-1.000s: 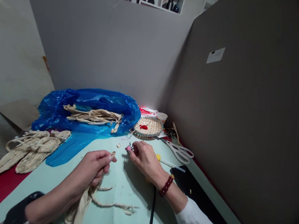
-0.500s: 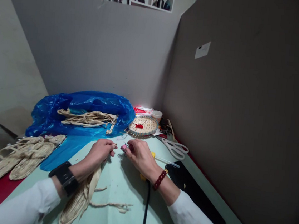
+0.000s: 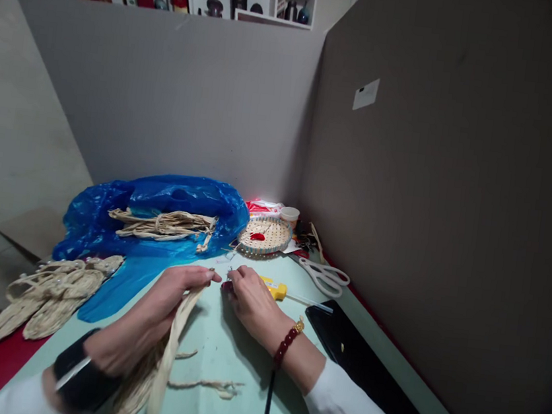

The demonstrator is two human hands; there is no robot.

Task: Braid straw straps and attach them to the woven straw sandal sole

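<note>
Strip (image 3: 169, 354), running toward the wearer, is pinched by left hand (image 3: 171, 293); right hand (image 3: 253, 304) is curled just beside, hold unclear.

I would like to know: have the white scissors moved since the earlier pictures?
No. The scissors keep their place and angle beside the round basket; only the camera's view has shifted.

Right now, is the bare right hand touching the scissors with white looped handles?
Apart. The head view shows pale green tabletop and part of a yellow plastic tool between the right hand and the scissors.
</note>
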